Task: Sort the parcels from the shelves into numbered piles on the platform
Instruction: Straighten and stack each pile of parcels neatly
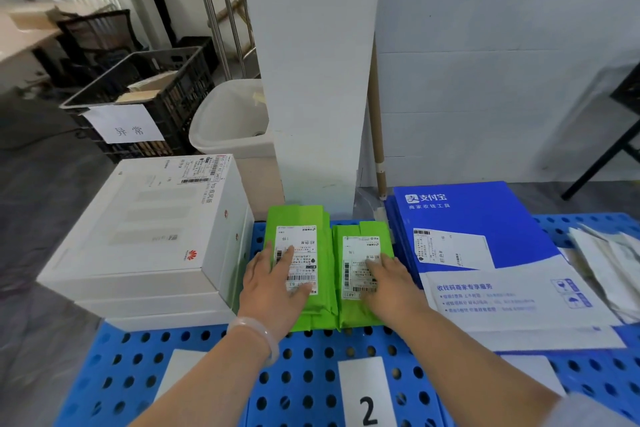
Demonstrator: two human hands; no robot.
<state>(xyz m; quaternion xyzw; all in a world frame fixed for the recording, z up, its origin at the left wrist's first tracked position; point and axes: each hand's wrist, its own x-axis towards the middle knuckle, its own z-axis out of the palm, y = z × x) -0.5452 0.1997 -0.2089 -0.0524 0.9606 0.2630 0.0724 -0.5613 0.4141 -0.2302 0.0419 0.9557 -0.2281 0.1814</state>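
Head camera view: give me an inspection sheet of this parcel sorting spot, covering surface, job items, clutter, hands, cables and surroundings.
Surface: blue perforated platform, with a paper sheet marked 2 at the front.
Job's things: left green parcel stack and right green parcel stack side by side behind that sheet; white Huawei boxes stacked to their left; blue Alipay packs to their right; pale mailer bags at far right.
Clutter: nothing seen.
Hands: left hand flat on the left green parcel stack, right hand flat on the right green parcel stack, fingers straight.
Cables: nothing seen.
Surroundings: white pillar behind the parcels; black crate with a paper sign; white bin; cardboard tube by the wall.
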